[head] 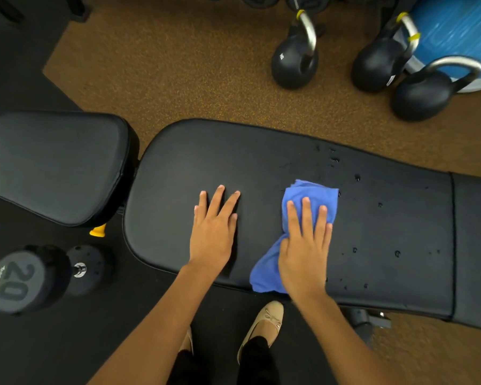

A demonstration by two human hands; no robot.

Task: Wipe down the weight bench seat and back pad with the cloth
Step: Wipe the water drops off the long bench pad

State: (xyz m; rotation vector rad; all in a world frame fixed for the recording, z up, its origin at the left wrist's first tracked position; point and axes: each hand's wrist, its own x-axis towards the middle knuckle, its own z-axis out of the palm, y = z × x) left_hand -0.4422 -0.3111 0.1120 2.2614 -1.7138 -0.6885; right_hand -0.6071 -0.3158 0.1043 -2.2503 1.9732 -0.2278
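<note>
Brown speckled gym flooring [178,65] meets black matting; kettlebells [295,62] stand beyond the back pad [261,162], seat [53,162] to its left. My right hand [306,245] lies flat, fingers spread, pressing the blue cloth [308,193] on the droplet-flecked pad. Left hand [214,232] rests open beside it, empty.

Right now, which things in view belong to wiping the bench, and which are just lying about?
In the job: cloth under the right hand; left hand flat on the back pad; seat.
Lying about: three kettlebells, dumbbell, blue ball.
</note>
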